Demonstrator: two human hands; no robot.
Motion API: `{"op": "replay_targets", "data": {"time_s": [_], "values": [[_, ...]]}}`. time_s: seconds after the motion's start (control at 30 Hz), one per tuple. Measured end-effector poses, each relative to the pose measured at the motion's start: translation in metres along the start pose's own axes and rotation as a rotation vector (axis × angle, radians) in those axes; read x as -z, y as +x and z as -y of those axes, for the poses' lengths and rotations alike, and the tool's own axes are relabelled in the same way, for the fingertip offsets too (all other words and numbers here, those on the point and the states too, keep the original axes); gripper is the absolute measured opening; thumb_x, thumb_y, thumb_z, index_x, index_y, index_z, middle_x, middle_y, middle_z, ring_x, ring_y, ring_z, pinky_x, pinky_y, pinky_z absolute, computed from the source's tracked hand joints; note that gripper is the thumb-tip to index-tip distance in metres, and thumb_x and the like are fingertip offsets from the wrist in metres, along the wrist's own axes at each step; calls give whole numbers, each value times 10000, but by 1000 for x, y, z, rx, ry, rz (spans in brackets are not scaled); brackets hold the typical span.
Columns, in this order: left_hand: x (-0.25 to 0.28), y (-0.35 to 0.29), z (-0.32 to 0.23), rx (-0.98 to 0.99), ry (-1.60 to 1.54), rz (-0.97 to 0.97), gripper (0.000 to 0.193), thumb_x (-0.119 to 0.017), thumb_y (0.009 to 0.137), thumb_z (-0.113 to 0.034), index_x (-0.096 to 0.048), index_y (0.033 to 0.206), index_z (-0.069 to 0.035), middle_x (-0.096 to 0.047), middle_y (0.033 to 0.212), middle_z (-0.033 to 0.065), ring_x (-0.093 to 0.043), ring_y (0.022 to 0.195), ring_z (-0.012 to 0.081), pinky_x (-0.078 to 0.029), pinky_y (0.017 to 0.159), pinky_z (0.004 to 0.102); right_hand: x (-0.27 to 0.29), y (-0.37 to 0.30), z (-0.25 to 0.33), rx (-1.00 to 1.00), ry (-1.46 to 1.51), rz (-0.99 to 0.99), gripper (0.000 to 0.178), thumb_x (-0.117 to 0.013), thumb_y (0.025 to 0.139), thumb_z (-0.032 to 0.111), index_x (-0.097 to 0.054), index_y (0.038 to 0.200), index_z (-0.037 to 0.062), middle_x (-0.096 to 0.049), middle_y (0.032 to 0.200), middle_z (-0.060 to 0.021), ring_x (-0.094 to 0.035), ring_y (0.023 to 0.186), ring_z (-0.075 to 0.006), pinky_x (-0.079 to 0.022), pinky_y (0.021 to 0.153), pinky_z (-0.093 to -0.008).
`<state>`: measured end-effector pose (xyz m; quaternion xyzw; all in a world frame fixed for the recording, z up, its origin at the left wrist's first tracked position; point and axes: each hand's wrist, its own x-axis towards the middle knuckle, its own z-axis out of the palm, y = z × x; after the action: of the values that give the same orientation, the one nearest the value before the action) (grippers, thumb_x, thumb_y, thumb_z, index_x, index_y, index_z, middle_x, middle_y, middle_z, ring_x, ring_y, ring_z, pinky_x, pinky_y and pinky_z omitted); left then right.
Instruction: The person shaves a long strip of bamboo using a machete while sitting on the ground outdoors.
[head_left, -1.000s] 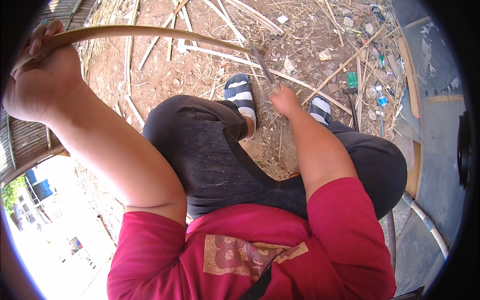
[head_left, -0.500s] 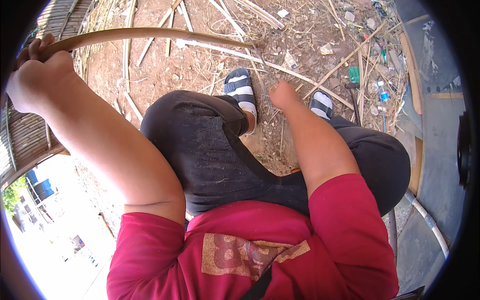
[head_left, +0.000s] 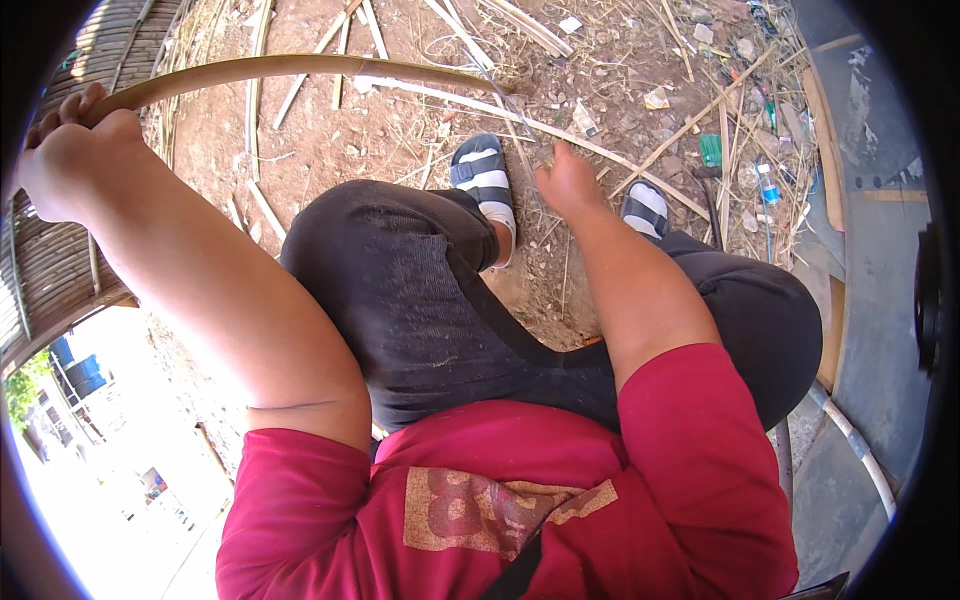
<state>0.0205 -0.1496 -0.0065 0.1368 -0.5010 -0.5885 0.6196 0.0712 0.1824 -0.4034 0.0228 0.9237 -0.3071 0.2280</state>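
My left hand [head_left: 80,160], raised at the far left, is closed around one end of a long, curved bamboo strip [head_left: 300,65]. The strip arches to the right across the upper part of the view. In front of my knees, my right hand [head_left: 572,182] is closed in a fist. A thin grey blade-like tool [head_left: 525,135] runs from beside this fist up toward the strip's far end. It shows nearly edge-on, and its handle is hidden. Whether blade and strip touch, I cannot tell.
Split bamboo pieces [head_left: 292,100] and straw litter the dirt ground [head_left: 400,130] around my sandalled feet [head_left: 482,175]. A slatted bamboo panel [head_left: 45,265] stands at the left. On the right are a plastic bottle [head_left: 767,184], a green scrap [head_left: 710,150] and a grey sheet panel [head_left: 880,280].
My left hand has shifted slightly right with the bamboo strip. My right hand has moved a little up and left, turning slightly, and the blade-like tool has tilted with it.
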Motion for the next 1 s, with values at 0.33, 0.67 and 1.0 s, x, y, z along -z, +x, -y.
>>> {"op": "replay_targets", "data": {"time_s": [0.33,0.67,1.0], "values": [[3,-4,1,-30,-73,68,129,-397,962,-65,-472,1046,-1,-519,829,99,-551,616,279,-600,646,441,3,-4,-18,-86,10,32,433,-654,871,211,-616,1254,12,-680,1190,-271,-643,1152,-429,-515,987,-502],[11,11,5,46,-208,143,87,-379,976,-105,-436,978,-40,-456,765,95,-361,520,189,-371,534,365,-13,11,-32,-180,-72,108,458,-676,858,262,-630,1225,-7,-677,1191,-284,-655,1133,-426,-513,988,-495],[7,10,2,35,-83,98,138,-328,956,-97,-453,995,-52,-435,709,72,-403,493,210,-482,559,402,8,0,-11,35,16,37,452,-683,842,247,-632,1209,-12,-687,1167,-282,-662,1103,-437,-532,955,-489]]}}
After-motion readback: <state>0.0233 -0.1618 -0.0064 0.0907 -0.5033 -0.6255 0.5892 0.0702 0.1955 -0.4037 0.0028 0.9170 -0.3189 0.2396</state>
